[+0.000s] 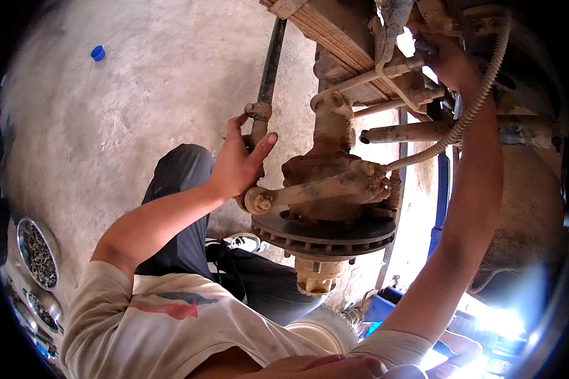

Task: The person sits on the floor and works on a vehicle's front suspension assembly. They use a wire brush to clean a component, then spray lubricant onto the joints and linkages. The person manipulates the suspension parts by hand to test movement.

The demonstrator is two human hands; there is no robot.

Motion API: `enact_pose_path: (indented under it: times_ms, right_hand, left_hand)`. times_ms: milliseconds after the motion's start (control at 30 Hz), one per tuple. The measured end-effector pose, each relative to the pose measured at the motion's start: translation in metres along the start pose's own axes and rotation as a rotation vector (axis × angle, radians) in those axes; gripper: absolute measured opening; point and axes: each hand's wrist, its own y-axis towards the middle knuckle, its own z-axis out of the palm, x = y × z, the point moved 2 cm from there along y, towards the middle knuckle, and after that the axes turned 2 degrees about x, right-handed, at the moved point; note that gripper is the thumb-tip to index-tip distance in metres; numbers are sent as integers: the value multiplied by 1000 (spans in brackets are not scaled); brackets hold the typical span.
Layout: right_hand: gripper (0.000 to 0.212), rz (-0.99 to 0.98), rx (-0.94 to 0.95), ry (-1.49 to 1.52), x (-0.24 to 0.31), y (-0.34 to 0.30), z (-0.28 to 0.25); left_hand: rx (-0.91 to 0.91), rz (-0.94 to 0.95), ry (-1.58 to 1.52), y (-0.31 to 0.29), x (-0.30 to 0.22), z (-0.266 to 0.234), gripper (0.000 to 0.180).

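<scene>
Head view: left hand [237,165] grips steering rod [267,82]; right hand [446,60] grip unclear; dusty concrete floor [126,107].

A short-sleeved, off-white T-shirt [171,328] is worn, smudged with grime and marked by a red and dark blue print just below the left shoulder. Both sleeves end above the elbows, so the forearms are left bare. Dark trousers [183,189] are seen beyond the shirt. No gloves, watch or rings are seen on the left hand [237,165] or the right hand [449,60].
</scene>
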Motion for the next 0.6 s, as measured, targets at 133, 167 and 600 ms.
enact_pose_path:
  times_ms: [133,167,600]
  right_hand:
    - [42,-83,56,210,-5,-12,-4]
    - [41,-88,49,195,-7,-8,-2]
    - [46,-125,-22,53,-12,18,17]
  left_hand:
    - [-13,30,19,-1,1,2,78]
    - [-16,5,13,-2,2,1,78]
    - [-24,-65,51,-5,-2,-5,69]
